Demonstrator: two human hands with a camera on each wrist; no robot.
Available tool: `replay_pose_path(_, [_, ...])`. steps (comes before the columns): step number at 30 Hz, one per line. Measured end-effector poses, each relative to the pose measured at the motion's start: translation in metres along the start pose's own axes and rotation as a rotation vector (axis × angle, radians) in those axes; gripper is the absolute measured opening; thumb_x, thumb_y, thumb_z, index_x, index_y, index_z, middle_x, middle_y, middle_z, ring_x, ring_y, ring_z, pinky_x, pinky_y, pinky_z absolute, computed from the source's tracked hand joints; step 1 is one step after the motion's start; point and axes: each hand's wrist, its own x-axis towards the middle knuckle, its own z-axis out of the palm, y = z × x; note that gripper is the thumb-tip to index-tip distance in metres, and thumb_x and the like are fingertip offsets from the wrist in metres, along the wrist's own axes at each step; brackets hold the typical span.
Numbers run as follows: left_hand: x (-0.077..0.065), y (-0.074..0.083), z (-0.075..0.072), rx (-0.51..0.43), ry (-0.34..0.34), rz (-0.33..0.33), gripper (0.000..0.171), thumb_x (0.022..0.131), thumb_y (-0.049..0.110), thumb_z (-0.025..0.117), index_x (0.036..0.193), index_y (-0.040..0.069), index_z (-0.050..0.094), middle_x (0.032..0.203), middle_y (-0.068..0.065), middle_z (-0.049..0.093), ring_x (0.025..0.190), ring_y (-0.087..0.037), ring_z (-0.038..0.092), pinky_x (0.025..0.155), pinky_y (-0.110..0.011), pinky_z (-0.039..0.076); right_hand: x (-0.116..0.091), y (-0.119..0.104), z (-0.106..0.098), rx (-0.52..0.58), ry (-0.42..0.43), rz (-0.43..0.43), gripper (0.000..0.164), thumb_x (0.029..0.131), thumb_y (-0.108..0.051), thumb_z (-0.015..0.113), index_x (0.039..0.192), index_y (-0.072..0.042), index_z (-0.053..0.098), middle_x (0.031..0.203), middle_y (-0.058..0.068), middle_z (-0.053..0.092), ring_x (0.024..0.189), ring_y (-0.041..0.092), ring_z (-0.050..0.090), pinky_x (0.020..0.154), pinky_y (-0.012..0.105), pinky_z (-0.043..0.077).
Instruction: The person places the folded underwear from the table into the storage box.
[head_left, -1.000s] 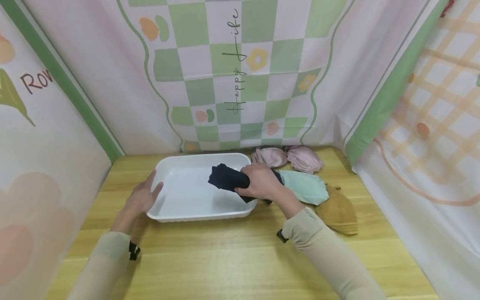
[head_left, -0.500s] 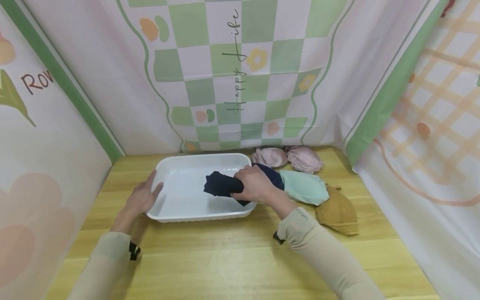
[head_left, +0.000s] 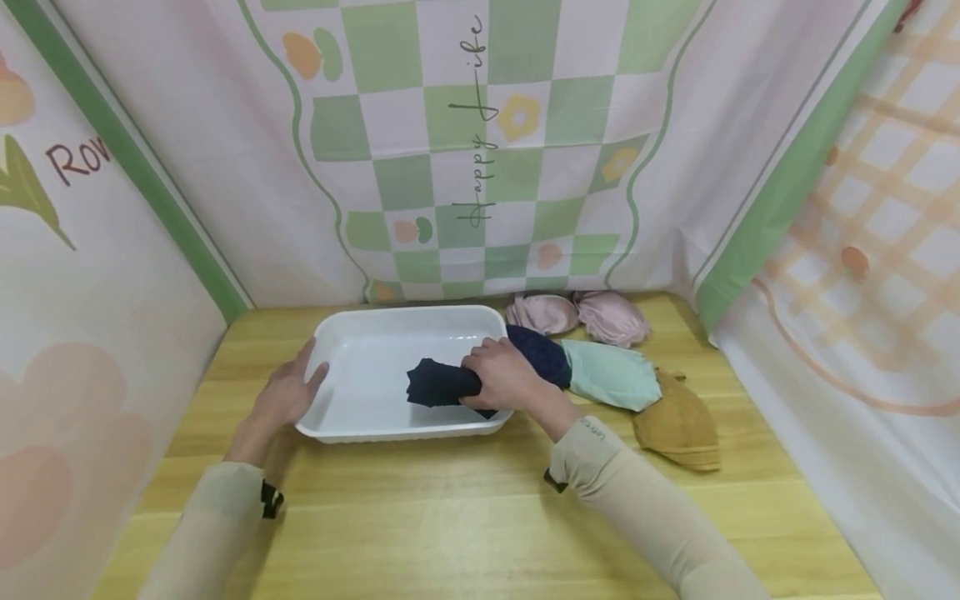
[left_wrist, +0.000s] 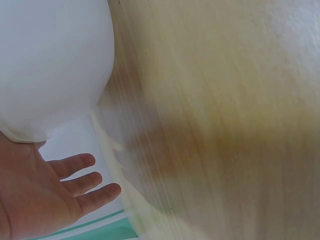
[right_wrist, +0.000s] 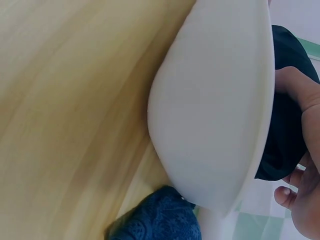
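My right hand (head_left: 501,377) grips a folded black bra (head_left: 442,383) over the right end of a white rectangular tray (head_left: 367,367). Most of the black fabric hangs inside the tray, and part of it is hidden by my fingers. From the right wrist view, the thumb lies across the dark fabric (right_wrist: 285,135) behind the rim. My left hand (head_left: 283,398) rests against the tray's left end, fingers extended. Three straight fingers of that hand stand apart in the left wrist view, below the tray wall (left_wrist: 55,60).
Right of the tray lie a navy patterned bra (head_left: 542,357), a mint one (head_left: 611,373) and a mustard one (head_left: 678,423). Two pink folded cups (head_left: 611,318) sit behind them by the fabric backdrop (head_left: 480,167). Everything stands on a wooden table (head_left: 420,517).
My right hand has moved a little left and down toward the tray with the black bra, uncovering more of the navy one. The left hand keeps its place at the tray's end.
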Motion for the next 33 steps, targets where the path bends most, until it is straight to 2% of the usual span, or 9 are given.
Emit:
replay_pose_path(6, [0.0006,0.0012,-0.0008,-0.005,-0.011,-0.010,0.081,0.099,0.070,0.007,0.161,0.020,-0.010,0.159,-0.036,0.018,0.142,-0.060,0.023,0.113,-0.073,0.027,-0.0003,-0.0016,0.0018,-0.011,-0.025,-0.005,0.049,0.074,-0.053,0.081,0.105,-0.016,0.072,0.098,-0.001,0.070,0.092,0.021,0.059,0.080,0.039,0.048])
replay_pose_path(14, [0.0011,0.0022,-0.0001,-0.010,-0.027,-0.022,0.082,0.099,0.070,0.008,0.161,0.020,-0.010,0.160,-0.036,0.016,0.143,-0.060,0.020,0.113,-0.073,0.026,-0.0004,-0.0002,0.0040,0.005,-0.166,0.048,0.067,0.071,-0.065,0.080,0.119,-0.019,0.071,0.110,-0.001,0.069,0.100,0.022,0.057,0.089,0.042,0.049])
replay_pose_path(17, [0.0016,0.0020,0.0003,-0.012,-0.026,-0.027,0.081,0.099,0.069,0.009,0.161,0.020,-0.010,0.160,-0.036,0.016,0.143,-0.060,0.021,0.113,-0.073,0.026,-0.0005,0.0009,0.0051,0.018,-0.191,0.068,0.069,0.070,-0.067,0.079,0.121,-0.021,0.071,0.112,-0.001,0.069,0.103,0.022,0.057,0.091,0.043,0.048])
replay_pose_path(27, [0.0022,0.0021,-0.0006,-0.008,-0.023,-0.030,0.078,0.101,0.067,0.010,0.160,0.021,-0.013,0.161,-0.035,0.015,0.144,-0.059,0.020,0.115,-0.072,0.024,-0.0027,0.0059,0.0053,0.058,-0.211,0.109,0.068,0.072,-0.067,0.077,0.122,-0.021,0.071,0.113,-0.002,0.068,0.104,0.021,0.057,0.089,0.042,0.048])
replay_pose_path(33, [0.0006,0.0030,-0.0012,-0.003,-0.029,-0.024,0.079,0.101,0.067,0.010,0.160,0.020,-0.014,0.160,-0.035,0.015,0.144,-0.059,0.020,0.115,-0.071,0.024,-0.0054,0.0074,0.0039,0.090,-0.191,0.118,0.066,0.073,-0.066,0.076,0.120,-0.021,0.071,0.111,-0.002,0.069,0.104,0.021,0.057,0.089,0.043,0.049])
